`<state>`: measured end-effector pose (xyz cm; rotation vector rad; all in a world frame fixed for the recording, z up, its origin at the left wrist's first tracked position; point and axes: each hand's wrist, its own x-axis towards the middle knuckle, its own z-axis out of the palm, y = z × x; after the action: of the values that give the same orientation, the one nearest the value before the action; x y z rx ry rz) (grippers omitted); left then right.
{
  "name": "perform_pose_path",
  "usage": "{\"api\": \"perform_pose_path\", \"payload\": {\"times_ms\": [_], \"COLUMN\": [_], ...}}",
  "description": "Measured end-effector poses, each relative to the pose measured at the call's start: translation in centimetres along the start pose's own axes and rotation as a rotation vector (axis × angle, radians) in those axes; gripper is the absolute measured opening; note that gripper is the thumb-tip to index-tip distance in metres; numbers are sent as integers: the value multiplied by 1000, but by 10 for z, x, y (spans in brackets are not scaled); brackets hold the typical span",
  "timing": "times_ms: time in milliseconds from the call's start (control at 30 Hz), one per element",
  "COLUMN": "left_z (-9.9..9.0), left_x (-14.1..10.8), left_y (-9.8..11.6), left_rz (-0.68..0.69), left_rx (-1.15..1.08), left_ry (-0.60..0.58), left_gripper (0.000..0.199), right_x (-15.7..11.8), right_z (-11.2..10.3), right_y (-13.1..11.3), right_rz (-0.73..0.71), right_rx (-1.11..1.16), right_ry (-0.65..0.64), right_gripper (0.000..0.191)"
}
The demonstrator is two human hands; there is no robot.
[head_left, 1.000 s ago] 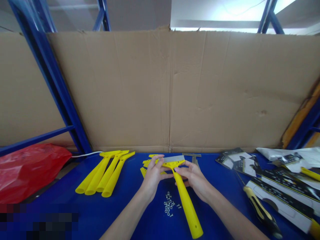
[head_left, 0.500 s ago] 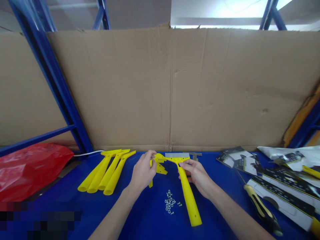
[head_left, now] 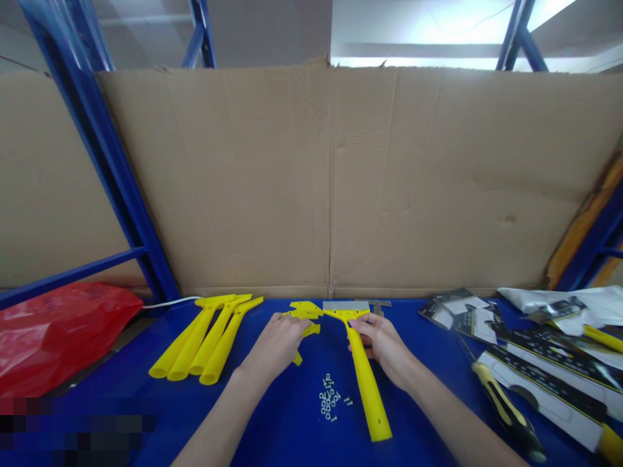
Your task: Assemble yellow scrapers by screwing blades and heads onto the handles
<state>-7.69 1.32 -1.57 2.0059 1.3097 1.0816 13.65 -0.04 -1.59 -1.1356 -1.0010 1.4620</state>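
The yellow handle (head_left: 368, 383) slants in front of the person, its wide head at the far end and its round butt toward the near edge; whether it rests on the tabletop (head_left: 272, 421) or is held just above it, I cannot tell. A grey metal blade (head_left: 345, 305) shows along the far edge of its head. The right hand (head_left: 383, 342) grasps the handle at the right of its neck, just under the head, thumb on the near face.

To the left of the handle's head, the left hand (head_left: 281, 338) reaches over a loose group of flat yellow plates (head_left: 306, 309), fingers bent among them; I cannot tell whether it has one pinched. One plate tip shows below this hand. Left of the handle's shaft lies a cluster of small nuts and screws (head_left: 328, 400), a few screws between the cluster and the shaft. Just beyond the handle's head, to the right, are flat metal pieces (head_left: 379, 304), partly hidden by the right hand.

Well to the left of the handle, four more yellow handles (head_left: 213, 340) lie side by side, heads away from the person. Well to its right is a screwdriver (head_left: 506, 412) with a cream-and-black grip, and past that, printed packaging cards (head_left: 549, 395). Farthest left of the handle is a red bag (head_left: 68, 334); behind it all stands a cardboard panel (head_left: 331, 181).
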Motion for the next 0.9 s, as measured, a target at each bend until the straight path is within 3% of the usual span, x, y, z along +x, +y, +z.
{"api": "perform_pose_path", "payload": {"times_ms": [100, 167, 333, 533, 667, 767, 900], "left_z": [-3, -5, -11, -9, -7, -6, -1], "left_x": [1, 2, 2, 5, 4, 3, 4], "left_y": [3, 8, 21, 22, 27, 34, 37], "left_rz": [149, 207, 224, 91, 11, 9, 0], "left_rx": [562, 816, 987, 829, 590, 457, 284], "left_ry": [-93, -111, 18, 303, 435, 464, 442], "left_gripper": [33, 40, 30, 14, 37, 48, 15], "right_x": [1, 3, 5, 3, 2, 2, 1], "right_z": [0, -1, -2, -1, 0, 0, 1], "right_y": [0, 1, 3, 1, 1, 1, 2], "right_rz": [5, 7, 18, 22, 25, 23, 20], "right_rx": [0, 1, 4, 6, 13, 19, 27], "right_ry": [1, 3, 0, 1, 2, -3, -7], "right_gripper": [13, 13, 13, 11, 10, 11, 12]}}
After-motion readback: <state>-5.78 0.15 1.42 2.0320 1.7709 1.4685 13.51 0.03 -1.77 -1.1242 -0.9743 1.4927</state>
